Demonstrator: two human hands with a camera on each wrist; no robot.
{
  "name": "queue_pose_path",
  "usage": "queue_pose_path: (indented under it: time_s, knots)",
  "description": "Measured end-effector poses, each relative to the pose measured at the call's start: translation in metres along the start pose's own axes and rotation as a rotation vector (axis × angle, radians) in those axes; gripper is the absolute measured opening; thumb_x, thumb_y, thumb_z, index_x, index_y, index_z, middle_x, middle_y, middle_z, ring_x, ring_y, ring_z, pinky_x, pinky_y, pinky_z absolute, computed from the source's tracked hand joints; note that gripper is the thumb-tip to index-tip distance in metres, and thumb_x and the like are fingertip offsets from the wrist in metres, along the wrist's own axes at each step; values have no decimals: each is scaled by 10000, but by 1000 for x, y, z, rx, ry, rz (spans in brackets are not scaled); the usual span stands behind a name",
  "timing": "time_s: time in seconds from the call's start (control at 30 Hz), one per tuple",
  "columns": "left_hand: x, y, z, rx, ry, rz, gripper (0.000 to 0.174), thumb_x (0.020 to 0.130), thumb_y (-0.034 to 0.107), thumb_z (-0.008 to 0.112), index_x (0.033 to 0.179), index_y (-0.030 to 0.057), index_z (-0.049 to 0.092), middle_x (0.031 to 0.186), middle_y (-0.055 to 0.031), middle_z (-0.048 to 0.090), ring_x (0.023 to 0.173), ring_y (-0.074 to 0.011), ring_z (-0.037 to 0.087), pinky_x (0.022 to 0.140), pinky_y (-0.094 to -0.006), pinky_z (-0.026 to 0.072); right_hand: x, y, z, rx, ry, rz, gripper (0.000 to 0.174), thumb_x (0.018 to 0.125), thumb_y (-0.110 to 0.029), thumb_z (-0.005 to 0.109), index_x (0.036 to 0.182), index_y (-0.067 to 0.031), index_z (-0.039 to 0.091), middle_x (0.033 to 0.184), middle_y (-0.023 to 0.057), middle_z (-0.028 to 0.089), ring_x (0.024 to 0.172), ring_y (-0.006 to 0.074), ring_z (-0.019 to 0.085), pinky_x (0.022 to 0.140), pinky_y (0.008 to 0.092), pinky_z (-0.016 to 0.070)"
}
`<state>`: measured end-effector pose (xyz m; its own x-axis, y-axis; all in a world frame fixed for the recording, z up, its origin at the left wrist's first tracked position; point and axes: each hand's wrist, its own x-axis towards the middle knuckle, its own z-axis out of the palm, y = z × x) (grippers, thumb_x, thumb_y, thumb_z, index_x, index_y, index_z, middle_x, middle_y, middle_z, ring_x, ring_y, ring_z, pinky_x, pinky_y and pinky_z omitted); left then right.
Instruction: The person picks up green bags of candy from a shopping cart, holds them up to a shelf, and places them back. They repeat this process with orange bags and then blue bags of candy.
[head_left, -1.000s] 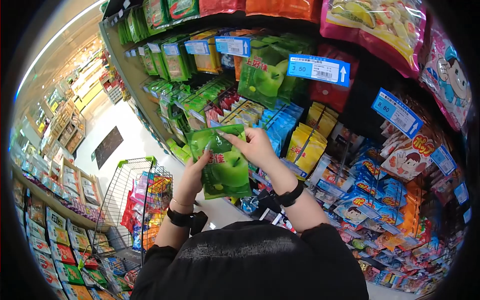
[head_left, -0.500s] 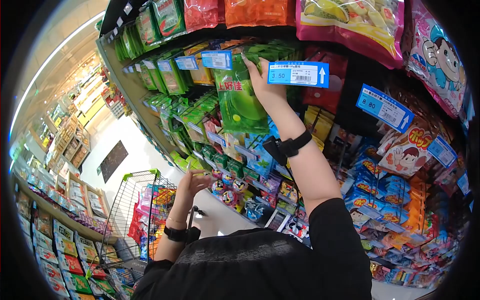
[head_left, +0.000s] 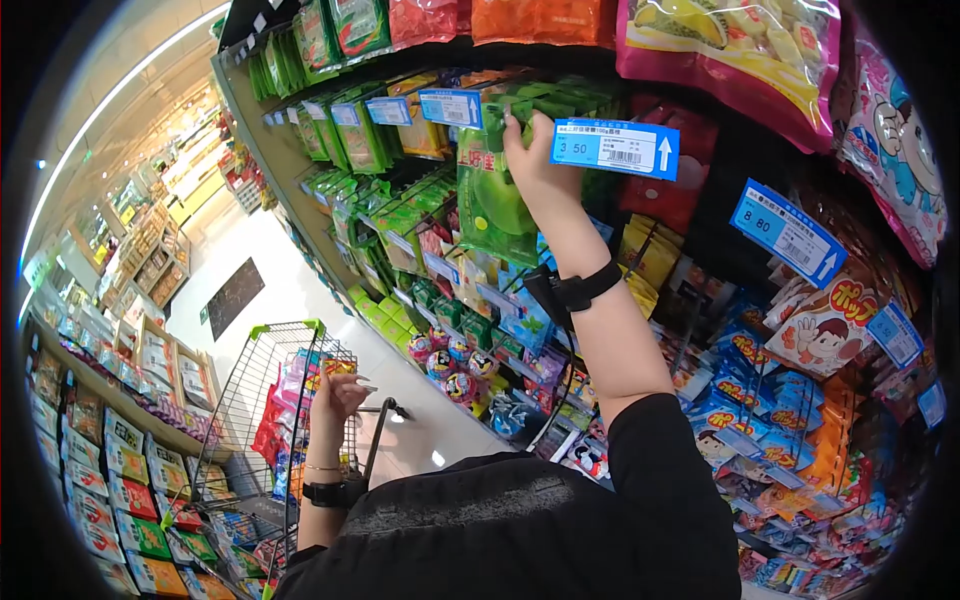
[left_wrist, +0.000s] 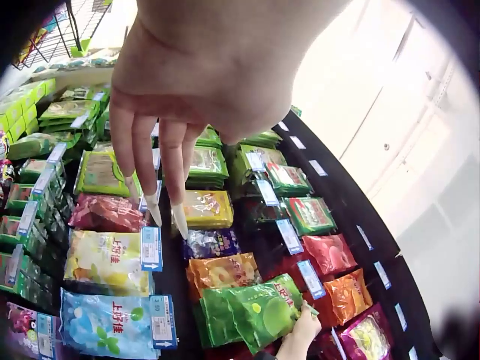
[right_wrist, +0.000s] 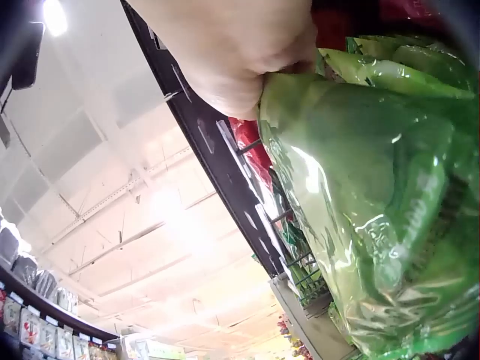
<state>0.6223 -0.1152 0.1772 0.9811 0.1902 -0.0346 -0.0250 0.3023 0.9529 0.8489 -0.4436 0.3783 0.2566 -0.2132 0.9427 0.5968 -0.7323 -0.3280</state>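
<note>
Pinching the top edge of a green packet (head_left: 490,203), the fingers of the right hand (head_left: 545,170) were clamped on it near its right corner. The packet lay directly below those fingers and slightly to their left, with more green packets (head_left: 575,100) just behind it and a price tag (head_left: 615,150) just to their right. The right hand was plainly the nearer: the left hand (head_left: 338,397) was well apart, lower and farther left, its fingers loose, slightly apart and holding nothing. Whether the packet hung from anything besides the fingers could not be told, as they covered that spot. Its long axis ran downward from them, close to upright, bottom edge down, its apple-printed face toward the wearer.
</note>
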Motion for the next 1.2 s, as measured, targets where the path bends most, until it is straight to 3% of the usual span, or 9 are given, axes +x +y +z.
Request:
queue_pose_path:
  time_s: [0.13, 0.23, 0.33, 0.47, 0.67, 0.8, 0.9, 1.13, 1.2]
  knots:
    - [-5, 2, -6, 18, 19, 38, 520, 958, 449, 294, 967, 0, 555, 781, -89, 637, 790, -192, 625, 777, -304, 486, 2, 23, 10, -116, 105, -37, 260, 791, -267, 623, 757, -11, 591, 585, 152, 546, 557, 337, 539, 522, 435, 420]
    - [-6, 3, -16, 2, 28, 32, 531, 958, 455, 285, 960, 1, 560, 769, -80, 637, 787, -186, 624, 771, -296, 482, -6, 55, 17, -512, 98, -329, 228, 773, -246, 663, 868, -47, 604, 834, 163, 608, 711, 349, 582, 592, 430, 457]
    - [-13, 6, -33, 15, 79, 36, 543, 956, 465, 281, 957, 4, 569, 762, -76, 643, 801, -182, 628, 778, -295, 479, -2, 4, -14, -130, 89, 40, 335, 786, -200, 626, 1056, -15, 549, 924, 182, 595, 877, 347, 564, 764, 429, 437]
    - [-27, 13, -82, -30, 121, 116, 516, 953, 442, 306, 1000, 5, 576, 841, -88, 656, 836, -189, 629, 815, -312, 470, -48, -51, -39, -263, 247, -204, 474, 794, -174, 642, 1189, 5, 450, 1140, 179, 496, 1055, 343, 457, 882, 432, 363]
    - [-99, 65, -194, 475, 409, 238, 307, 945, 239, 438, 1045, -35, 533, 883, -110, 645, 863, -166, 614, 771, -273, 469, -183, -124, -18, 105, -293, 73, 471, 798, -111, 645, 1206, -1, 437, 1196, 159, 452, 1090, 275, 447, 895, 374, 394]
    - [-178, 60, -314, 676, 710, 110, 290, 887, 230, 548, 1032, -21, 564, 921, -65, 636, 864, -105, 573, 765, -245, 443, -291, -152, 20, 385, -689, 434, 537, 798, -61, 643, 1256, -19, 366, 1159, 157, 475, 1048, 227, 491, 820, 337, 451]
    - [-250, 54, -380, 489, 784, 71, 309, 878, 244, 568, 1060, -6, 576, 975, -79, 627, 953, -134, 552, 843, -261, 420, -341, -189, 47, 727, -725, 922, 598, 805, -45, 629, 1285, -46, 272, 1158, 165, 490, 1039, 234, 526, 832, 355, 459]
    - [-333, 12, -437, 638, 837, -247, 362, 818, 273, 631, 1069, 15, 587, 1048, -122, 609, 993, -195, 566, 866, -300, 430, -357, -316, 128, 1238, -980, 1601, 392, 813, -31, 559, 1186, 12, 447, 1157, 175, 508, 1075, 298, 500, 894, 380, 441]
    - [-332, 29, -419, 1036, 872, -152, 353, 775, 258, 652, 1047, 42, 590, 1129, -178, 561, 1070, -320, 523, 908, -360, 413, -358, -346, 147, 1277, -1066, 1835, 367, 814, -34, 550, 1162, 30, 456, 1149, 158, 511, 1090, 298, 482, 892, 367, 443]
